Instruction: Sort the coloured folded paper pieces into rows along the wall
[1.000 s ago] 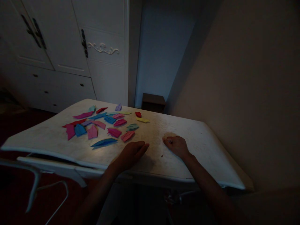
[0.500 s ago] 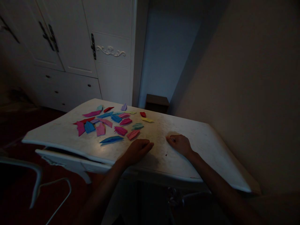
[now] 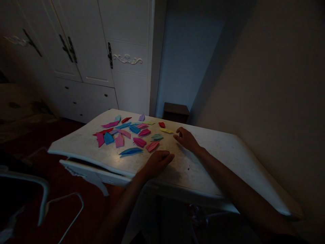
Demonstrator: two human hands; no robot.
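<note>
My left hand [image 3: 157, 164] rests at the table's near edge with its fingers curled into a loose fist, and nothing shows in it. My right hand [image 3: 186, 138] hangs over the table with thumb and fingers slightly apart and nothing between them. Just left of its fingertips lies a yellow folded paper piece [image 3: 166, 130], not touched. Close by are a red folded paper piece [image 3: 161, 125] and a green one [image 3: 156, 137]. A salmon folded paper [image 3: 152, 146] lies beyond my left hand, and a long blue one [image 3: 131, 151] to its left.
Several more pink, blue, red and purple folded papers [image 3: 119, 140] spread over the left half of the white table [image 3: 215, 149]. A drawer [image 3: 93, 172] stands partly open below. Behind are a white wardrobe [image 3: 132, 84] and a brown box-like stand [image 3: 176, 109]; a wall is at right.
My right hand has moved forward and left from the tabletop toward the yellow paper, its fingers loosening. My left hand stays in place. The view has turned slightly left.
</note>
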